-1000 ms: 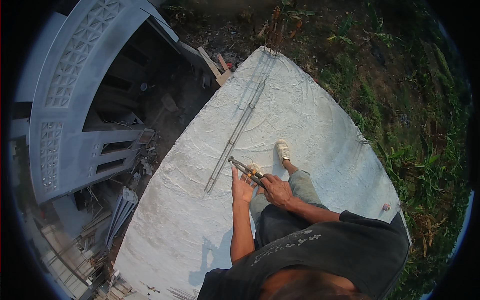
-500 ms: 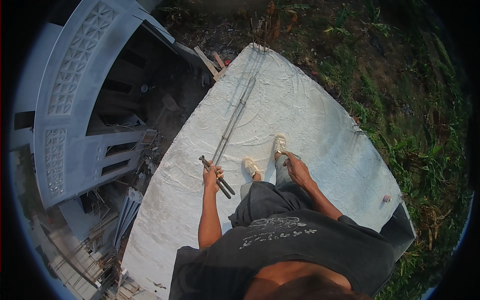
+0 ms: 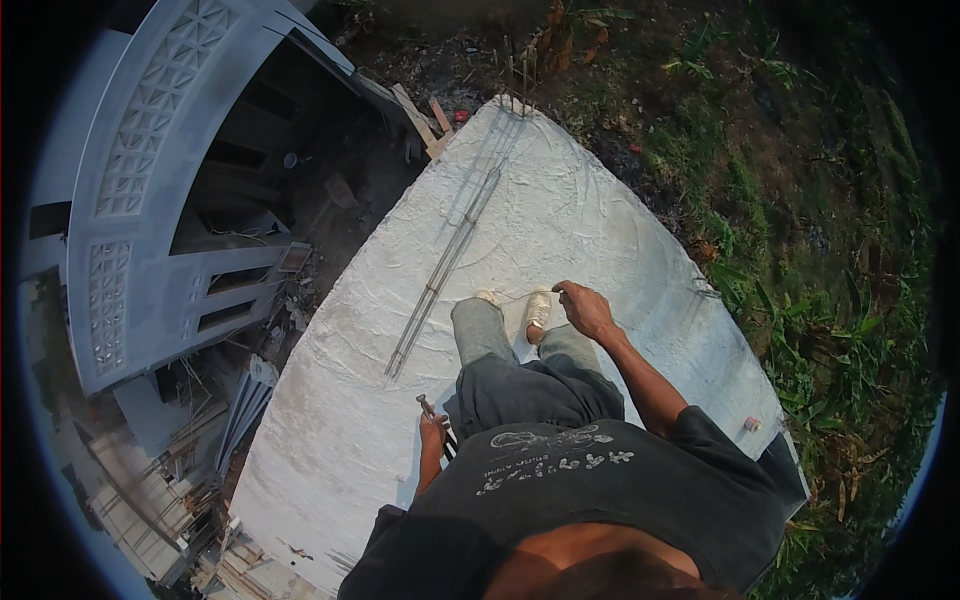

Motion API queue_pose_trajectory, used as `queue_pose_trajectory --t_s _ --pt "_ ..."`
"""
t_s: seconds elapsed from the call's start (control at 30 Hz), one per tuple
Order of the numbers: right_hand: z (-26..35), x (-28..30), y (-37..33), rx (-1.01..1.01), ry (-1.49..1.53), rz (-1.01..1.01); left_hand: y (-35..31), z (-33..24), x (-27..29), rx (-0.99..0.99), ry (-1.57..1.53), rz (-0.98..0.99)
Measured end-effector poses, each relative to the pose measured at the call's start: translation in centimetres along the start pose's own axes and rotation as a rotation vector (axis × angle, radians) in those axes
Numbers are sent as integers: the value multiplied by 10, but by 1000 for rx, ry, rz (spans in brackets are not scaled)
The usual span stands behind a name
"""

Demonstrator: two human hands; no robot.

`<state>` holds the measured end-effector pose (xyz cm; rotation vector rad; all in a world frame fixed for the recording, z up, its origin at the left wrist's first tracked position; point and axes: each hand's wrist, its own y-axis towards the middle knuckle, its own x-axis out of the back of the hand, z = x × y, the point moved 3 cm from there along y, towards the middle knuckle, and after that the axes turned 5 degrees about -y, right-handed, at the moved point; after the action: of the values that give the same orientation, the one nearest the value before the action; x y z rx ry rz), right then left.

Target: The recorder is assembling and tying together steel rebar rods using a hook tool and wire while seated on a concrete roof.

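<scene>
Left hand (image 3: 432, 430) grips pincers (image 3: 425, 406); right hand (image 3: 588, 310) pinches wire (image 3: 514, 297); slab (image 3: 600, 225) edges well away.

Free room right of right hand (image 3: 590, 312), over slab (image 3: 685, 365) — legs (image 3: 481, 332), rebar (image 3: 446, 270) leftward

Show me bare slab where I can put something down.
The pale slab is bare between the rebar and its left edge, and just beyond the right hand. Crowded: around the shoes and the left hand with pincers.

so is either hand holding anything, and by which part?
Left hand: the pincers, by the handles, just below the head. Right hand: apparently a thin wire, pinched near one end.
</scene>
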<state>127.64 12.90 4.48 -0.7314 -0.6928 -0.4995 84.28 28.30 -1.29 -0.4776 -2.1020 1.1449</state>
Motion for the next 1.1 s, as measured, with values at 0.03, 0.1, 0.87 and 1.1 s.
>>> queue_pose_trajectory --t_s 0.03,0.1,0.87,1.1 --pt "2 2 17 27 -43 20 -16 -25 -10 67 67 -53" --pt "4 5 50 7 -51 32 0 -24 -19 60 -33 -56" --pt "-128 -127 435 17 -356 87 291 -690 -361 -913 -468 551" --pt "-228 -235 527 40 -339 119 383 -704 -474 -1045 -479 643"
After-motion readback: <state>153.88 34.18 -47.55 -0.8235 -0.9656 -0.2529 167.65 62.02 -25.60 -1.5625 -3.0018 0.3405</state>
